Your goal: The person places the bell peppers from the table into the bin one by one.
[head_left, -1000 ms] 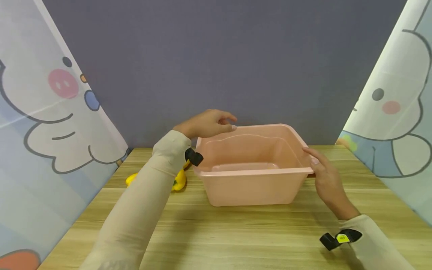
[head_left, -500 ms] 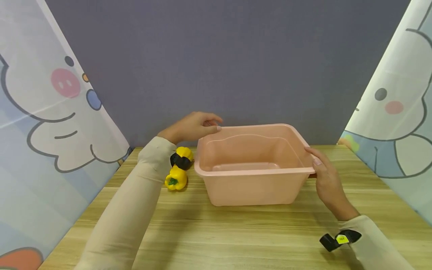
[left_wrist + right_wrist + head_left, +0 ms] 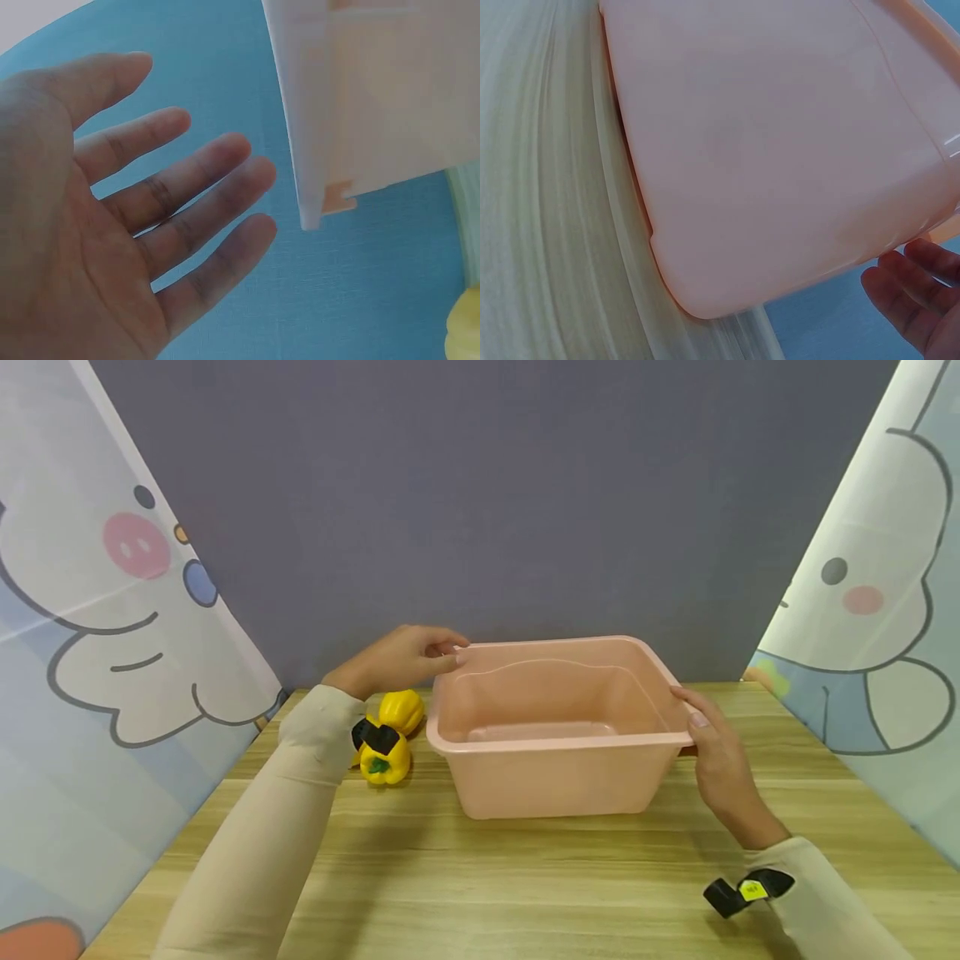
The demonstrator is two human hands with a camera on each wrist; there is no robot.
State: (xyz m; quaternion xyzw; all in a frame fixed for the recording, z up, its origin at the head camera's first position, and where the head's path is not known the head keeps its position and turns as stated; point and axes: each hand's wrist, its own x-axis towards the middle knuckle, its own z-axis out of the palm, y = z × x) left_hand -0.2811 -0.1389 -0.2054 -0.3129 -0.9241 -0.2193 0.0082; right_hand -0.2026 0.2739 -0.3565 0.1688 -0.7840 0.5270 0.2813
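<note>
A pink plastic basin [image 3: 558, 727] stands upright on the wooden counter [image 3: 525, 877], near its far edge in front of the grey backdrop [image 3: 487, 485]. The right hand [image 3: 720, 768] rests at the basin's right rim — thumb lying along the top of the lip, the other fingers [image 3: 911, 281] tucked under it; the right wrist view shows their tips just beneath the flange, though how tightly they clamp cannot be told. The left hand [image 3: 401, 658] hovers at the basin's far left corner, its fingertips just at the rim. In the left wrist view the left hand's fingers [image 3: 187, 187] are straight and spread apart, holding nothing, with the basin's corner just beside them but not touching. Two yellow bell peppers [image 3: 390, 739] lie on the counter just left of the basin, partly hidden by the left sleeve [image 3: 270, 835] and its black wrist strap. Cartoon-printed curtains [image 3: 112, 610] hang at both sides.
</note>
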